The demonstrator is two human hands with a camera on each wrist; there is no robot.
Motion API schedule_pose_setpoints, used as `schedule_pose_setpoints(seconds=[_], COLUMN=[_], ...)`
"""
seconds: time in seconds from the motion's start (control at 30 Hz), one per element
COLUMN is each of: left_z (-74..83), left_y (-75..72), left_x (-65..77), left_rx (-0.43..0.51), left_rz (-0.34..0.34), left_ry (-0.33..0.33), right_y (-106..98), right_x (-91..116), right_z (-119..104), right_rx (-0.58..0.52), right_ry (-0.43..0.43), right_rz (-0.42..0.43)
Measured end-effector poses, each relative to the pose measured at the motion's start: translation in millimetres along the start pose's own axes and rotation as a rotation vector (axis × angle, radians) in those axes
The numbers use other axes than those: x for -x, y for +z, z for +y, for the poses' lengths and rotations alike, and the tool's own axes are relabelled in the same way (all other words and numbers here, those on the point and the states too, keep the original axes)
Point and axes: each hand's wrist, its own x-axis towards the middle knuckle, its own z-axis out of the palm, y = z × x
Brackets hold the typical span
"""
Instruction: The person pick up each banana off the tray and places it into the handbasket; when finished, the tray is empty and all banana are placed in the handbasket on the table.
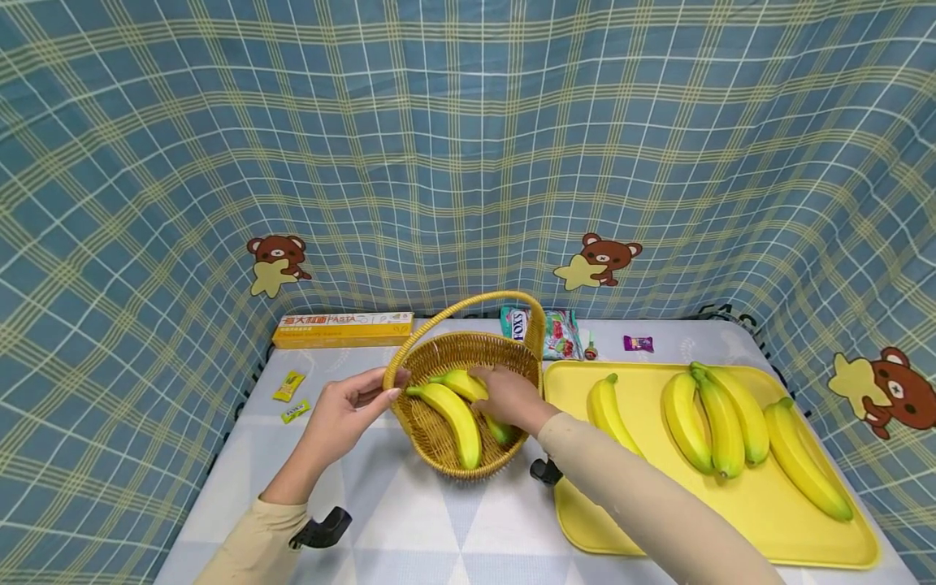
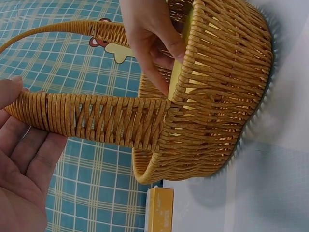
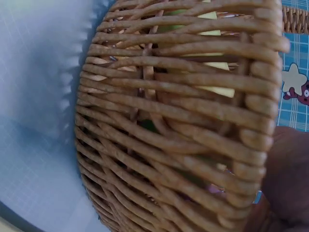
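Observation:
A woven wicker basket (image 1: 457,348) with a tall arched handle stands mid-table. My left hand (image 1: 347,418) holds the left side of the handle (image 2: 111,118), thumb on one face and fingers behind it. Inside the basket lie two bananas. The nearer banana (image 1: 455,422) rests untouched along the left. Over the other banana (image 1: 462,382) is my right hand (image 1: 508,398), whose thumb and fingers grip its middle, hiding part of it. In the right wrist view the basket's side (image 3: 183,96) covers most of that hand.
To the right, a yellow tray (image 1: 592,532) bears several more bananas (image 1: 724,422). Behind the basket lies a candy bag (image 1: 559,331), with a purple wrapped sweet (image 1: 639,344) farther right. A pasta box (image 1: 344,330) sits back left, near two small wrapped sweets (image 1: 288,386). Plaid curtain (image 1: 468,162) encloses the table.

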Motion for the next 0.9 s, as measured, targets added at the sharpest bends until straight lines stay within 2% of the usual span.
schedule_pose_setpoints(seconds=[0.2,0.5,0.9], left_z=[-0.5,-1.7,-2.2], left_y=[-0.2,0.0,0.2], left_x=[0.7,0.6,1.3], left_rx=[-0.026,-0.013,-0.031], left_rz=[0.01,0.003,0.013], left_ry=[0.006,0.018,-0.012], right_y=[1,3,-7], right_x=[-1,2,15], right_z=[0,-1,4], right_rx=[-0.037,-0.047,-0.058], right_ry=[-0.033,-0.041,-0.089], right_rz=[-0.03,-0.028,0.038])
